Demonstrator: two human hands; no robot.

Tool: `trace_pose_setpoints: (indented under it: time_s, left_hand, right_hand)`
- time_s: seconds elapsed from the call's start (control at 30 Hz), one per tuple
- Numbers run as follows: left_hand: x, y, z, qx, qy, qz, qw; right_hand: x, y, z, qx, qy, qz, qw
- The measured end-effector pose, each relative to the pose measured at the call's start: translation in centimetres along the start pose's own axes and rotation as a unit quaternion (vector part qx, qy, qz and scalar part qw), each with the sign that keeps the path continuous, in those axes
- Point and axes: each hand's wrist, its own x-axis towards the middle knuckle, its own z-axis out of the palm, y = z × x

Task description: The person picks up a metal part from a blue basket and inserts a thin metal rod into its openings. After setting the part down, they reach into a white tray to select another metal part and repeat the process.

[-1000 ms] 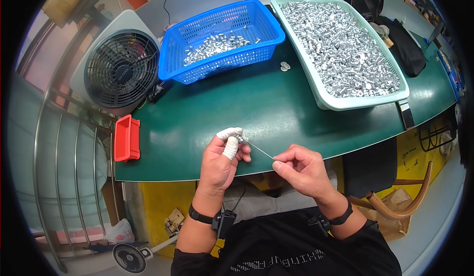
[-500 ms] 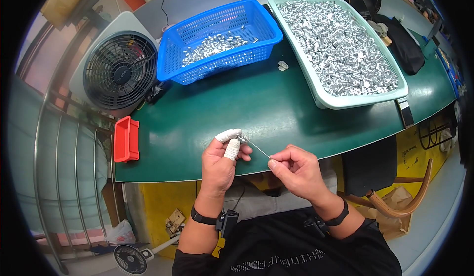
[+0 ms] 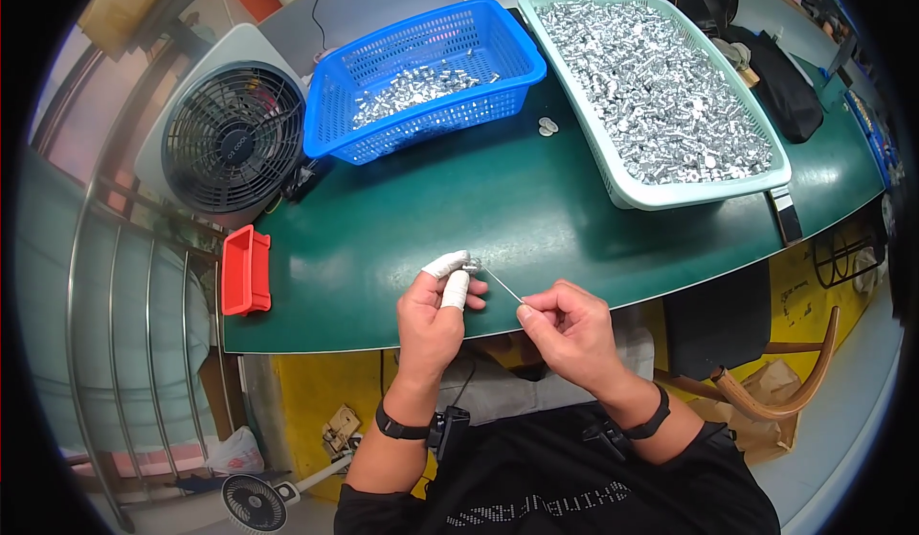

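Observation:
Over the near edge of the green table, my left hand [image 3: 433, 317] pinches a small silver metal part [image 3: 470, 267] between thumb and forefinger. Both of those fingers are wrapped in white tape. My right hand [image 3: 572, 332] is closed on the near end of a thin straight metal rod [image 3: 504, 287]. The rod slants up and left, its far tip close to the part; whether they touch is too small to tell. Similar silver parts lie in the blue basket [image 3: 421, 122] and fill the pale green basket [image 3: 624, 190].
A red bin [image 3: 246, 272] stands on the left of the green table [image 3: 383, 219], with a box fan [image 3: 235, 138] behind it. Several small discs [image 3: 548, 127] lie between the baskets. A phone-like dark object [image 3: 785, 219] and a black bag [image 3: 780, 85] sit at the right.
My left hand has shifted slightly right and turned a little, so more of the small part's side shows. My right hand has moved slightly left, still gripping the rod.

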Motion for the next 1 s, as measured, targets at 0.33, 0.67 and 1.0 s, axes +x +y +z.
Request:
trace_pose_setpoints:
  time_s: [0.33,0.67,1.0]
  left_hand:
    - [-0.3,0.9,0.4,0.343,0.099,0.139,0.924]
    - [0.4,0.3,0.5,0.348,0.142,0.107,0.920]
    - [-0.2,0.1,-1.6,0.204,0.109,0.058,0.971]
  right_hand:
    - [0.4,-0.4,0.6,-0.068,0.000,-0.009,0.998]
    - [0.2,0.1,0.0,-0.157,-0.045,-0.054,0.985]
    - [0.0,-0.2,-1.4,-0.113,-0.058,-0.030,0.991]
